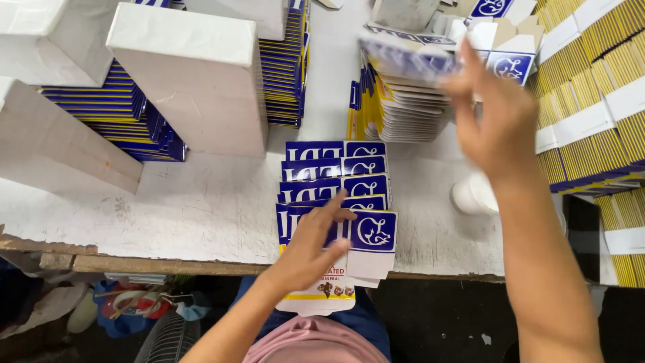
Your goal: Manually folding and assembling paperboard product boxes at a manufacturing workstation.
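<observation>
Two hands: left point(316, 245) presses five cartons point(336, 191); right point(494, 117) lifts one carton point(403, 57).

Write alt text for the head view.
The left hand presses on the nearest of a fanned row of flat blue carton blanks on a white worktable. The right hand, blurred, holds one blank above a stack of blanks.

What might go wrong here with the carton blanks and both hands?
1. The fanned row of flat blue cartons overhangs the table edge; under only the left hand, the nearest could slip off.
2. The right hand swings a blurred carton over the leaning stack and might topple it.
</observation>
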